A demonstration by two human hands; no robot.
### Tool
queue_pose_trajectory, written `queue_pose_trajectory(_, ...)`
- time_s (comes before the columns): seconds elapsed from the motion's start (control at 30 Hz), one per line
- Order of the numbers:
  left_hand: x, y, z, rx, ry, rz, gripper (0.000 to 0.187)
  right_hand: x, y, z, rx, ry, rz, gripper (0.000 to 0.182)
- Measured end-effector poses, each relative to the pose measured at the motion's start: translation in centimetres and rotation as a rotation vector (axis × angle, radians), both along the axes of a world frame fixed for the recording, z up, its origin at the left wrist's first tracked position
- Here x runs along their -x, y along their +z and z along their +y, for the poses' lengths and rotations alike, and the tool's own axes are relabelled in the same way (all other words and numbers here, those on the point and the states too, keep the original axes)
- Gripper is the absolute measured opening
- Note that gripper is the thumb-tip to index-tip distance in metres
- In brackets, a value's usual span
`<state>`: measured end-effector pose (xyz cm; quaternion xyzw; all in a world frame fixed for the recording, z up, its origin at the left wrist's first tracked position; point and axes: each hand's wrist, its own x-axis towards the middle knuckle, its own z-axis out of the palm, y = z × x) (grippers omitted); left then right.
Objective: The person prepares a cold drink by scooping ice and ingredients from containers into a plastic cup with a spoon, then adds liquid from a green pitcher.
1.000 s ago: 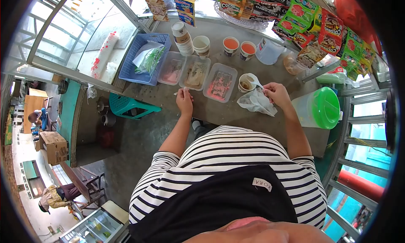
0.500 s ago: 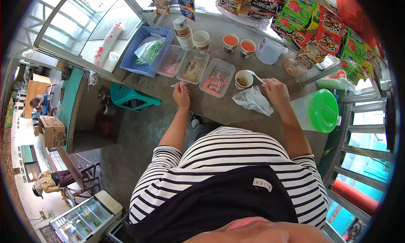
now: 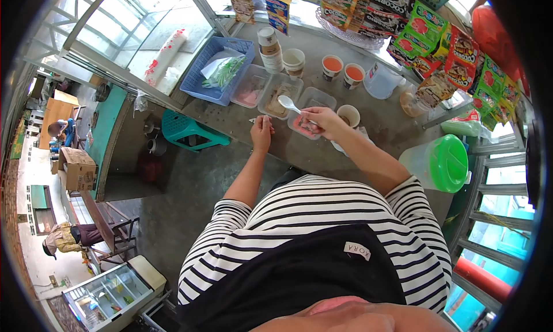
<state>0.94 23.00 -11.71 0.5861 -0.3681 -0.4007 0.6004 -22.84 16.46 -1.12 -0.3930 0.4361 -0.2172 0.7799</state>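
My right hand (image 3: 324, 122) is closed on a white plastic spoon (image 3: 288, 104), its bowl over the tub of beige powder (image 3: 275, 108). Beneath that hand, a tub with pink contents (image 3: 317, 97) is partly covered. A paper cup (image 3: 348, 111) with something brownish inside stands behind my right wrist, and a crumpled white tissue (image 3: 364, 134) shows around the forearm. My left hand (image 3: 262, 131) is closed at the counter's front edge; a small white tip pokes out beside it, too small to name. Left of the beige tub sits a tub of pale pink powder (image 3: 249, 93).
A blue basket (image 3: 187, 89), stacked cups (image 3: 272, 60), two cups of orange drink (image 3: 332, 66) and a clear pitcher (image 3: 380, 81) line the back. A green-lidded container (image 3: 452, 163) stands right. Drink sachets (image 3: 423, 29) hang above; a green stool (image 3: 178, 124) is left.
My right hand has moved left with the spoon, from the paper cup to over the beige tub. My left hand stays closed near the counter edge. The whole view has shifted slightly.
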Motion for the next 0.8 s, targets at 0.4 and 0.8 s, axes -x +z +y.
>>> queue_pose_trajectory(0.4, -2.4, -0.1, 0.1, -0.068, -0.187, 0.183, 0.026, 2.4, 3.2, 3.9, -0.174, -0.088, -0.185, 0.043)
queue_pose_trajectory(0.8, -0.7, 4.2, -4.2, 0.065, -0.423, -0.031, 0.017, 24.1, 11.2, 16.1, 0.946, -1.773, 0.851, 0.023)
